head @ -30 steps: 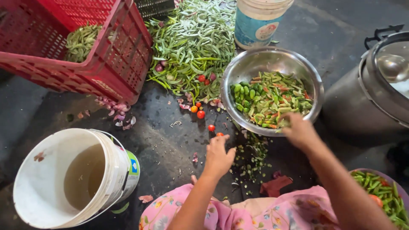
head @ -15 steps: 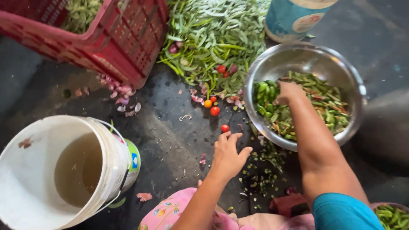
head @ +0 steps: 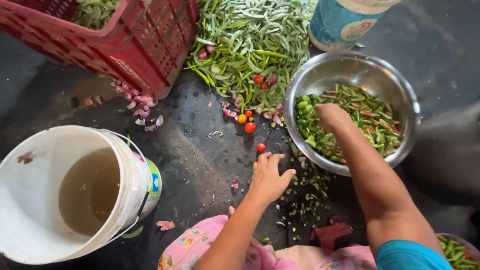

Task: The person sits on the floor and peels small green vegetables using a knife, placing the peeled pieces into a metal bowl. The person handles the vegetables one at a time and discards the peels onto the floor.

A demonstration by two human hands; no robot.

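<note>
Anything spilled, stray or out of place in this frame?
Yes. Small red and orange tomatoes lie loose on the dark floor beside the steel bowl, near the left hand; green trimmings and pink peels are scattered too.

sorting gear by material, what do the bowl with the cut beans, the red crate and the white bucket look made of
Bowl: shiny metal, likely steel, judging by its reflective wall. Red crate: moulded plastic, seemingly, with lattice sides. White bucket: matte plastic, apparently, with a thin wire handle.
</note>
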